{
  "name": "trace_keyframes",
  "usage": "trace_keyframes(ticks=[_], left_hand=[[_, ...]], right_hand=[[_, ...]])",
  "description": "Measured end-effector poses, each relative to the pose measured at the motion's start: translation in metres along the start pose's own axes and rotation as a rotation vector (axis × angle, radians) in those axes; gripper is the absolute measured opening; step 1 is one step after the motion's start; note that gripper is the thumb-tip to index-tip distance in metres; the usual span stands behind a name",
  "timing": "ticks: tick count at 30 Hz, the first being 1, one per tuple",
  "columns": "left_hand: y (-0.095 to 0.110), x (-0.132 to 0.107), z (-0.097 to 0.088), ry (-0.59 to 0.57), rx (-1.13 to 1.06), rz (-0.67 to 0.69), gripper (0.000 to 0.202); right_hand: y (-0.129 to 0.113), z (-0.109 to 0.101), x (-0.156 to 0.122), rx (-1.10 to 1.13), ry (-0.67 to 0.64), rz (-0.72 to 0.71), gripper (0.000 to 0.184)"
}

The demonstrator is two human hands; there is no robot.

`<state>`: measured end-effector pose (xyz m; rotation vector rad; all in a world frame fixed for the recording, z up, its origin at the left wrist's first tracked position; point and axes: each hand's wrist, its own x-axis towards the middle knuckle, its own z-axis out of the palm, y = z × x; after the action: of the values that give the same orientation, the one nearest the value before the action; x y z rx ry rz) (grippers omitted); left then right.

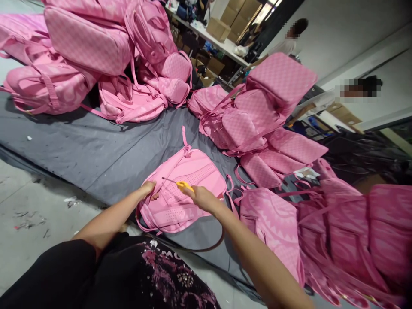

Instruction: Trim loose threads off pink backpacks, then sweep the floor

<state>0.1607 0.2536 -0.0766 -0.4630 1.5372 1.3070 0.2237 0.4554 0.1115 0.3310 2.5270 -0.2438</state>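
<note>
A pink backpack [185,189] lies back side up on a dark grey cloth [96,150] in front of me. My left hand [148,189] is closed on the backpack's left edge. My right hand [201,196] is closed on a small yellow-handled cutting tool [183,185], whose thin metal tip points left over the backpack's padded back panel. Both arms reach forward from the bottom of the view.
Piles of pink backpacks lie at the back left [86,47], in the middle right [264,116] and at the right [347,231]. Concrete floor [28,214] borders the cloth on the left. Two people [291,38] and cardboard boxes [219,28] are at the far tables.
</note>
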Motion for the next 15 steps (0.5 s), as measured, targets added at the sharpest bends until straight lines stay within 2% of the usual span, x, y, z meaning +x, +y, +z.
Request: trace_keyframes(ticks=[3, 7, 11, 15], left_hand=[[-0.001, 0.001, 0.001, 0.025, 0.008, -0.022, 0.049], [-0.003, 0.0, 0.003, 0.02, 0.018, 0.001, 0.048], [-0.005, 0.0, 0.008, 0.071, 0.054, 0.009, 0.048], [-0.006, 0.003, 0.014, 0.109, 0.085, 0.028, 0.05]], right_hand=[[-0.006, 0.004, -0.001, -0.093, 0.06, 0.093, 0.062], [-0.005, 0.009, -0.003, -0.042, -0.101, -0.062, 0.064], [0.007, 0.005, 0.016, -0.046, 0.082, 0.112, 0.068], [0.002, 0.008, 0.046, -0.061, 0.086, 0.066, 0.068]])
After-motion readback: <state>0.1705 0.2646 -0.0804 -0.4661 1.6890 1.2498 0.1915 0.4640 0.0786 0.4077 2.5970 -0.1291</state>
